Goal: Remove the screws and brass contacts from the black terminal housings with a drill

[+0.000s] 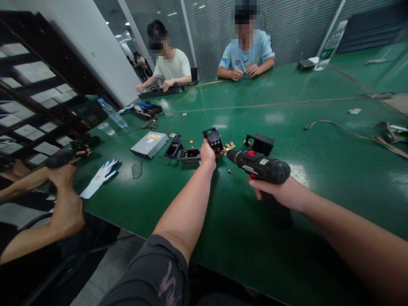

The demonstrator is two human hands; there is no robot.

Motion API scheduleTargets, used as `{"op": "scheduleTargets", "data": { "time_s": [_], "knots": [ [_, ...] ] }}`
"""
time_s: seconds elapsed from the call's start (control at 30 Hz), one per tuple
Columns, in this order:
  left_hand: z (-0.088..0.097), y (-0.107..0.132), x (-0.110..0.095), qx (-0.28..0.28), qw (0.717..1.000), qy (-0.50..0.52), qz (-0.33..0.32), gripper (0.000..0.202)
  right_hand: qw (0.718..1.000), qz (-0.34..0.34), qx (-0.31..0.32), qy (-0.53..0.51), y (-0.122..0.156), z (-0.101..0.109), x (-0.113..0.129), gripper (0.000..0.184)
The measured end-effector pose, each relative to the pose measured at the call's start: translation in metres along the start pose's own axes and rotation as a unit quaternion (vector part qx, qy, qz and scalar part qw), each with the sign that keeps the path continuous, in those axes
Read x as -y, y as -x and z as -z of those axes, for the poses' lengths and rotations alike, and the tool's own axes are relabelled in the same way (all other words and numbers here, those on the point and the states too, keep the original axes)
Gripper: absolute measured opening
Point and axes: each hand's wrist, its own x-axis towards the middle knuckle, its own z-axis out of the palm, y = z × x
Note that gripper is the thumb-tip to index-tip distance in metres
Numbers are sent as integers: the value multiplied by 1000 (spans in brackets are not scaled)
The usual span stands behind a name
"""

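Note:
My left hand is closed round a small black plastic housing with red and brass parts inside, held just above the green table. My right hand grips the handle of a black cordless drill with a red switch. The drill's bit points left at the housing, close to brass contacts beside it. Two more black housing pieces lie left of my left hand, and another black part lies behind the drill.
A grey optical drive, a white and blue glove, a water bottle and small screws lie on the left. Cables trail at right. Two people sit at the far side. A mirror-like panel stands at left.

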Motion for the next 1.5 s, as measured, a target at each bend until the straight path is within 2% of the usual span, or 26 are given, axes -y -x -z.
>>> {"op": "scheduleTargets", "data": {
  "time_s": [0.23, 0.7, 1.13, 1.5],
  "knots": [
    [-2, 1, -2, -4, 1000, 1, -3, 53, 1000, 6, -8, 2, 1, -1, 5, 25],
    [-2, 0, 0, 4, 1000, -9, -12, 52, 999, 20, -11, 23, 1, -1, 4, 33],
    [-3, 3, -4, -7, 1000, -5, -4, 52, 1000, 6, -5, 8, 2, -2, 12, 24],
    [-3, 3, -4, -6, 1000, -10, -6, 53, 1000, 4, -2, -6, 0, -1, 0, 28]
  ]
}}
